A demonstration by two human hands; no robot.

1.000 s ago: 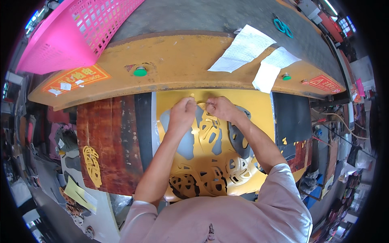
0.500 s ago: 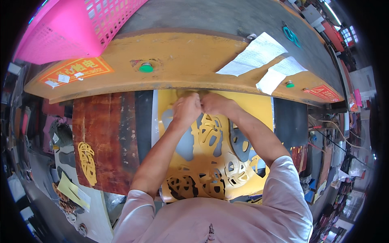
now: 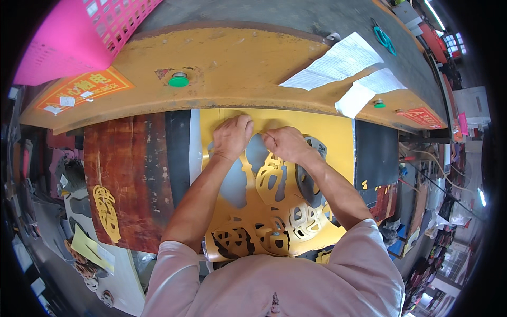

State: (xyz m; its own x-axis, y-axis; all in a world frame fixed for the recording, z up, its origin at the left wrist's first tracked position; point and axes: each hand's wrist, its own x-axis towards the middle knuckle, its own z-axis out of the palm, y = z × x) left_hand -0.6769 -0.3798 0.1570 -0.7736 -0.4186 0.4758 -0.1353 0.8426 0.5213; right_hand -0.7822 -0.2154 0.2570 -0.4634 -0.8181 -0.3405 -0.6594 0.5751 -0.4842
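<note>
Red-brown boarding [image 3: 127, 174] stretched across the left, with a patterned yellow cut-out [image 3: 108, 216] lying on it. Farther right, below an ochre machine beam [image 3: 237, 68], lay a yellow sheet [image 3: 327, 124] with shaped openings. Over its upper part, the left hand [image 3: 232, 136] was curled; whether it gripped anything, one could not tell. Beside it, the right hand's [image 3: 288, 143] fingers were drawn together, their hold unclear. Teal scissors [image 3: 385, 41] lay at upper right.

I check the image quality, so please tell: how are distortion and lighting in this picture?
Head view: the yellow beam bows and the corners go black; same head view: the yellow sheet looks brownish at lower left, paler and brighter at lower right.
</note>
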